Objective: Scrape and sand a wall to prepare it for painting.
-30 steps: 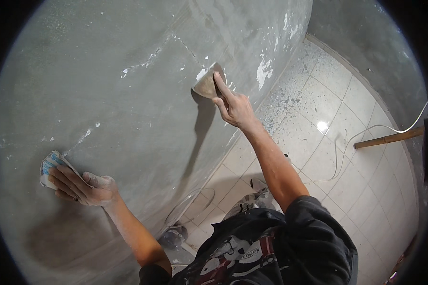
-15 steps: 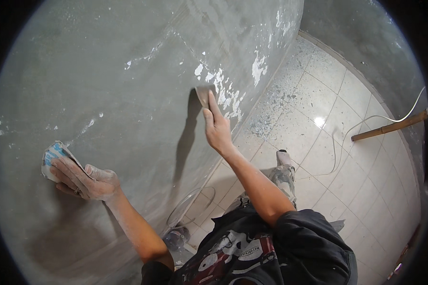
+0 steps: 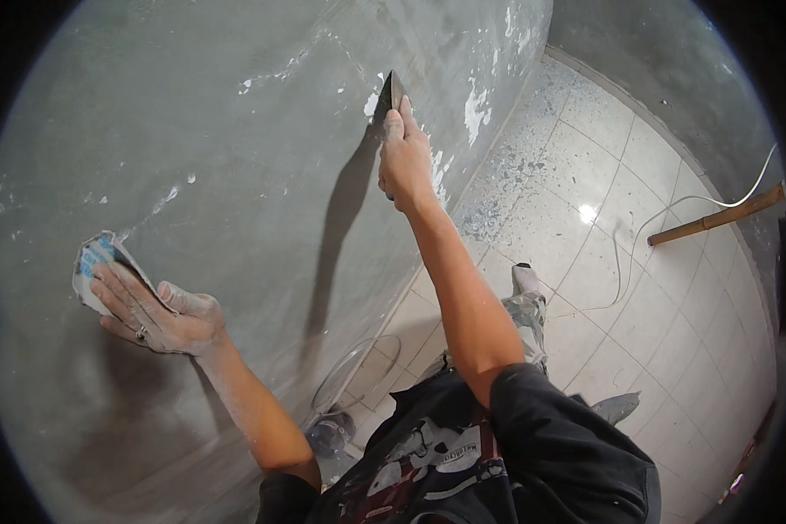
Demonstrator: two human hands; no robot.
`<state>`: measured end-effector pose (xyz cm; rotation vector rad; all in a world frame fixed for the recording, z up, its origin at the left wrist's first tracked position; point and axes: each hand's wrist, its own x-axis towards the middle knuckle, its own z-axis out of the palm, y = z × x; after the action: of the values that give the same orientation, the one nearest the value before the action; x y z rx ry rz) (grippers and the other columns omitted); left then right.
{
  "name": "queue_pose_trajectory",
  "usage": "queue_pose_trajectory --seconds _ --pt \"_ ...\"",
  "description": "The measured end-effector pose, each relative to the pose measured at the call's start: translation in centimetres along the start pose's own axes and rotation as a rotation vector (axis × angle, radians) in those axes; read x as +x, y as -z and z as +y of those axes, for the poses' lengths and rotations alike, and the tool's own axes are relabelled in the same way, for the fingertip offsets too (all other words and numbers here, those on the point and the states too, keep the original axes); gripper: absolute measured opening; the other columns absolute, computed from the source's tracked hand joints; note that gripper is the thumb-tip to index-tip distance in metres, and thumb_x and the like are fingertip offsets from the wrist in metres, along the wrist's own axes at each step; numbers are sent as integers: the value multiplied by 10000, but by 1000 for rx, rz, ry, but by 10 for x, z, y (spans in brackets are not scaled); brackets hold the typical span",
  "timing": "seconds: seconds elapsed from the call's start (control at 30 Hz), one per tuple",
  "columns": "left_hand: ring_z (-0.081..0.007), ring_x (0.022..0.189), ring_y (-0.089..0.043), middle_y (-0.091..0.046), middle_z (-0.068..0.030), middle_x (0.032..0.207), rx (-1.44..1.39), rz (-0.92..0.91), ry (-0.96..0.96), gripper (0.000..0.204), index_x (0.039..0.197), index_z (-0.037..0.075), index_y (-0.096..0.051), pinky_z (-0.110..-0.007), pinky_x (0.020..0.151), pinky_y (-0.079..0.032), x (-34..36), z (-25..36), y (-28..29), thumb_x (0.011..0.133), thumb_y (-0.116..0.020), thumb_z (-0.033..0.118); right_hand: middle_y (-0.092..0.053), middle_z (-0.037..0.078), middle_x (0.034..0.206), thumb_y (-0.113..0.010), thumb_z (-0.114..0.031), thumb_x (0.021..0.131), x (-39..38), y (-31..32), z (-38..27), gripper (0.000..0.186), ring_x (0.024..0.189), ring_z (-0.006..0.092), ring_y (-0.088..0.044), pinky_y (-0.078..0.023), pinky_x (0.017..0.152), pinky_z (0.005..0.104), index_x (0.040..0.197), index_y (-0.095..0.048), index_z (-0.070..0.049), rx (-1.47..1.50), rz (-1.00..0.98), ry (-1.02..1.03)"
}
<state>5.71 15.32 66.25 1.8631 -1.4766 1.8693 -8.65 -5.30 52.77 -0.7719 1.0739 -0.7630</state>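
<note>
My right hand (image 3: 406, 162) is closed around the handle of a putty knife (image 3: 394, 87). Its metal blade points up the grey wall (image 3: 209, 131), next to a small white bare patch (image 3: 372, 103). Most of the handle is hidden in the palm. Lower on the left, my dusty left hand (image 3: 168, 321) holds a folded sheet of what looks like sandpaper (image 3: 92, 255), its pale backing printed in blue. The fingers lie over the sheet against the wall, and the thumb stands apart from them.
Paint flakes (image 3: 506, 170) lie on the tiled floor (image 3: 585, 271) along the wall's foot. A white cable (image 3: 624, 262) and a bamboo pole (image 3: 716, 217) are at the right. A loop of clear hose or wire (image 3: 399, 349) lies near my body.
My right hand and the putty knife have moved up the wall, uncovering less of the blade's flat face. My left hand with the sheet has shifted slightly upward.
</note>
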Motion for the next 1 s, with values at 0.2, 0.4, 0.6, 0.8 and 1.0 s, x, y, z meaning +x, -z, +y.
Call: queue_pose_trajectory --seconds 0.2,0.4,0.6,0.8,1.0 --pt "-320 1377 -477 -571 -183 1407 8 -23 6 541 1362 -91 -526 -444 1217 -181 -4 -1 -1 1092 -257 292 -706 220 953 -393 -330 1051 8 -6 31 535 755 352 -661 -529 738 424 1485 -415 -19 -154 -3 169" --pt "-307 1368 -489 -577 -159 1408 -13 -9 39 542 1367 -85 -526 -436 1216 -185 2 10 -4 1092 -247 290 -366 -19 554 -410 -419 1052 25 0 79 546 437 110 -398 -379 403 313 1544 -374 -186 -129 -89 288" --pt "-302 1376 -483 -560 -145 1432 -25 -25 55 530 1383 -55 -530 -438 1218 -180 -1 3 1 1090 -261 295 -523 54 645 -384 -399 1056 21 6 27 545 453 164 -483 -413 411 354 1537 -366 -144 -6 -46 69" --pt "-271 1379 -480 -545 -127 1455 -18 -61 61 531 1406 -48 -511 -410 1201 -195 -1 6 7 1093 -251 293 -422 23 548 -391 -519 1041 21 12 15 504 408 153 -434 -377 382 338 1024 -567 -47 -19 -32 -109" --pt "-295 1378 -481 -567 -151 1423 -43 -49 51 523 1369 -67 -539 -428 1218 -165 3 14 -3 1087 -272 283 -469 39 580 -416 -411 1052 31 -11 74 517 440 155 -448 -408 437 355 1528 -402 -210 -235 65 367"
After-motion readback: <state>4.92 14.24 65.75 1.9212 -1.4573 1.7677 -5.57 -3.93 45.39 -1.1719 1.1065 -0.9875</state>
